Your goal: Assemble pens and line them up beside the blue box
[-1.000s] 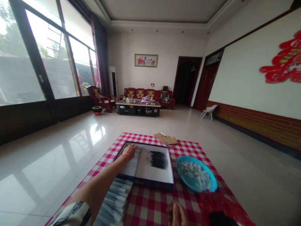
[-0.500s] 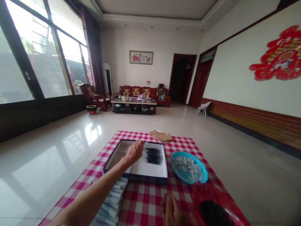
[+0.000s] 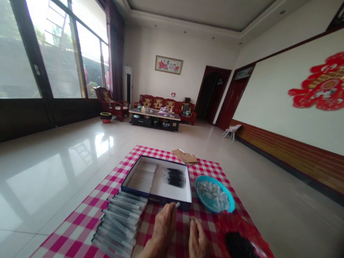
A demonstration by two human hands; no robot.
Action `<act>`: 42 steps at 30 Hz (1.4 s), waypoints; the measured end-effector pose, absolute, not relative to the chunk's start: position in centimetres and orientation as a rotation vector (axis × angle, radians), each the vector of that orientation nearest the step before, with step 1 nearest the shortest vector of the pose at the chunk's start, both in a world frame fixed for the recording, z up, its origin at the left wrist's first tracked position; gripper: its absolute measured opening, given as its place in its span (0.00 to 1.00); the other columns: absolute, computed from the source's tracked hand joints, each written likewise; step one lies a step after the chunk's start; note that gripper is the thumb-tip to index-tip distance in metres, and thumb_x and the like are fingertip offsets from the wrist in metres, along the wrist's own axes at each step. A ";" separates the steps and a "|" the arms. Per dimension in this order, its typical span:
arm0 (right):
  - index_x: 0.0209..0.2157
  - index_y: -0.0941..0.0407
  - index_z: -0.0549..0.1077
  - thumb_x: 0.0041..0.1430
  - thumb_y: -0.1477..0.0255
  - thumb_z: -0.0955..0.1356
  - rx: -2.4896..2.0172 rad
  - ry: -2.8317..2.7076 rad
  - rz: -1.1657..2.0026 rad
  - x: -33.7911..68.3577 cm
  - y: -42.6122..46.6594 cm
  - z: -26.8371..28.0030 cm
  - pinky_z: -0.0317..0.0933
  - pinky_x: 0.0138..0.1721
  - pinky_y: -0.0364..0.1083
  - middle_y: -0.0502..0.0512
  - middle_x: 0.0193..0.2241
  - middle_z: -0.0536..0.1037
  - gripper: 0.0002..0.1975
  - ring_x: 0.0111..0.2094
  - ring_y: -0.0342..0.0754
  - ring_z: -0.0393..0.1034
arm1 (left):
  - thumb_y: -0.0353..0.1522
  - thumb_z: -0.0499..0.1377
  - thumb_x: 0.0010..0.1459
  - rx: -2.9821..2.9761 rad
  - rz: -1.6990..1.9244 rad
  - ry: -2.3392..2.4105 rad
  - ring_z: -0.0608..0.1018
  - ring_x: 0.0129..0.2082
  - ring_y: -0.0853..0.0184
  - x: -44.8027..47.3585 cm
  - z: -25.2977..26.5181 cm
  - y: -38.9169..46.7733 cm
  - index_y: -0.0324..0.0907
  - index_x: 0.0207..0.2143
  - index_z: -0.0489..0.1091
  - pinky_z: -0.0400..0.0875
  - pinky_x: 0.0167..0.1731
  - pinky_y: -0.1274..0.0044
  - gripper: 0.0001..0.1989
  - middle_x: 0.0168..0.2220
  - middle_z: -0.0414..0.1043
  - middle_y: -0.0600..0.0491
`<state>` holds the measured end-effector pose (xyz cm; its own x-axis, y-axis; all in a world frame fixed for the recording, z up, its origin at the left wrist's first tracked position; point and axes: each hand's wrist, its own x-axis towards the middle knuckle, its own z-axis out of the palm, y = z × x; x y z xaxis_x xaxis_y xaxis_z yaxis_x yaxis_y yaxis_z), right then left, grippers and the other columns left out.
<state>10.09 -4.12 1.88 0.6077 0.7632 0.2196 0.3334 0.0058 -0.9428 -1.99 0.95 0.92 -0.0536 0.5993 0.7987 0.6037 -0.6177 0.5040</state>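
My left hand (image 3: 163, 224) is closed in front of the shallow box, and the pale tip of a clear pen barrel (image 3: 177, 205) sticks out past its fingers. To its right, my right hand (image 3: 198, 238) is pinched just above the checked cloth; whatever it grips is too small to make out. The dark blue box (image 3: 168, 201) holds a row of clear pen barrels (image 3: 142, 175) on its left and a patch of small black pieces (image 3: 175, 178) on its right. Many pens with dark ends (image 3: 120, 222) lie piled left of my left hand.
A blue bowl (image 3: 233, 204) of clear caps (image 3: 213, 193) stands right of the box. Nearer me is a red bag (image 3: 259, 234) with black bits (image 3: 239, 245). Cardboard pieces (image 3: 185, 156) lie at the far edge of the pink checked cloth (image 3: 88, 208).
My left hand has come back from over the box to near my right hand, with a pen barrel in its fingers. My right hand has stayed about where it was. The view has tilted.
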 end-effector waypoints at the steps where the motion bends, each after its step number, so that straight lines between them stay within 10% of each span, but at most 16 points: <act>1: 0.42 0.57 0.75 0.58 0.52 0.60 -1.563 -0.999 0.404 10.3 -3.6 2.8 0.68 0.38 0.48 0.60 0.36 0.81 0.25 0.38 0.55 0.76 | 0.37 0.46 0.67 -2.134 -1.859 -1.388 0.80 0.30 0.67 -2.0 1.0 1.1 0.40 0.43 0.70 0.77 0.30 0.78 0.16 0.32 0.77 0.48; 14: 0.36 0.56 0.79 0.51 0.83 0.62 -1.639 -2.275 0.227 8.3 12.6 9.0 0.63 0.42 0.42 0.56 0.34 0.80 0.17 0.38 0.48 0.75 | 0.43 0.48 0.64 -1.886 -2.419 -1.812 0.77 0.21 0.68 -1.9 0.9 2.4 0.38 0.39 0.72 0.73 0.25 0.80 0.20 0.25 0.76 0.49; 35: 0.23 0.58 0.75 0.50 0.79 0.69 -1.777 -2.156 0.264 6.3 14.2 9.0 0.63 0.39 0.45 0.58 0.29 0.79 0.04 0.35 0.50 0.74 | 0.39 0.45 0.66 -1.931 -2.232 -1.726 0.78 0.23 0.67 -1.3 0.8 2.1 0.40 0.46 0.72 0.75 0.25 0.79 0.19 0.25 0.77 0.50; 42: 0.42 0.58 0.70 0.60 0.63 0.60 -1.504 -1.721 0.291 9.7 8.4 12.8 0.66 0.37 0.45 0.58 0.35 0.78 0.16 0.35 0.49 0.73 | 0.30 0.47 0.65 -2.223 -2.106 -1.425 0.80 0.40 0.65 -1.8 0.7 1.7 0.41 0.54 0.65 0.76 0.39 0.78 0.17 0.43 0.77 0.46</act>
